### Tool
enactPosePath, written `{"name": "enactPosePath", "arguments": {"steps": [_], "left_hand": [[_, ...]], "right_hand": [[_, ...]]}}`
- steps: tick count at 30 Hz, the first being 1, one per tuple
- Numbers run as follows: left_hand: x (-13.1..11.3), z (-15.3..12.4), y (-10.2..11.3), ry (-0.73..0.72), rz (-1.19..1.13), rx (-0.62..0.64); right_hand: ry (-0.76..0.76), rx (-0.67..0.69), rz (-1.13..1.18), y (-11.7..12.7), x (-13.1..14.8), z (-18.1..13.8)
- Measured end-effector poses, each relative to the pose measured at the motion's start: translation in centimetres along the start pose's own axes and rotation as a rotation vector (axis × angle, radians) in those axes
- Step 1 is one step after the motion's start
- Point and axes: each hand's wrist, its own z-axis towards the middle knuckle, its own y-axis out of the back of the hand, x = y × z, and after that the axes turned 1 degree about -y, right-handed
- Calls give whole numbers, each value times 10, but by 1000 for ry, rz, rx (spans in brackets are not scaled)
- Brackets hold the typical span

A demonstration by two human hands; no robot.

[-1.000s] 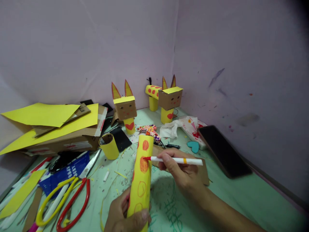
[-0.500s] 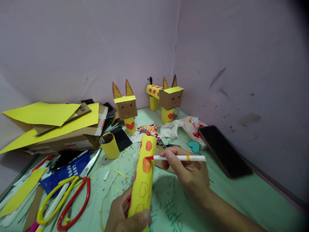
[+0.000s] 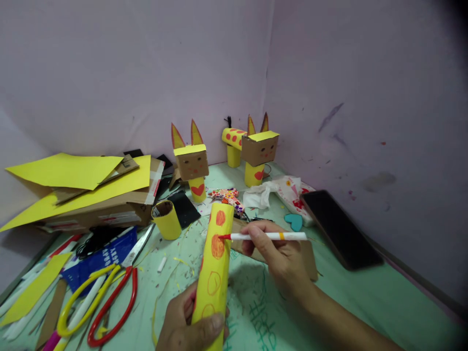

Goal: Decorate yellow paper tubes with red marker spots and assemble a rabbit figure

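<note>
Left grip (image 3: 185,325) holds yellow tube (image 3: 215,268), long axis pointing forward, slightly right.

- Tube (image 3: 218,265): yellow, slim, held raised at a steep slant, the far end leaning slightly right, the near end running out at the bottom edge.
- Spots on it: a column down the face, the upper two coloured orange-red, the lower two mainly bare outlines; more show at its left edge.
- Marker (image 3: 275,236): white, orange band toward the back, held almost level, red tip at the second spot.
</note>
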Motion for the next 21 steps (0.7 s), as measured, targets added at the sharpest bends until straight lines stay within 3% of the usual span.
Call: {"name": "enactPosePath", "arguments": {"steps": [9,16,21], "left_hand": [[4,2,3,11,-41,-15],[-2,-1,-1,-50,94,-7],[0,-1,0,-54,70,-28]], "right_hand": [[-185,6,366,-9,-10,1],[-66,55,73,-5,-11,-5],[-73,60,99,-5,-12,-5]]}}
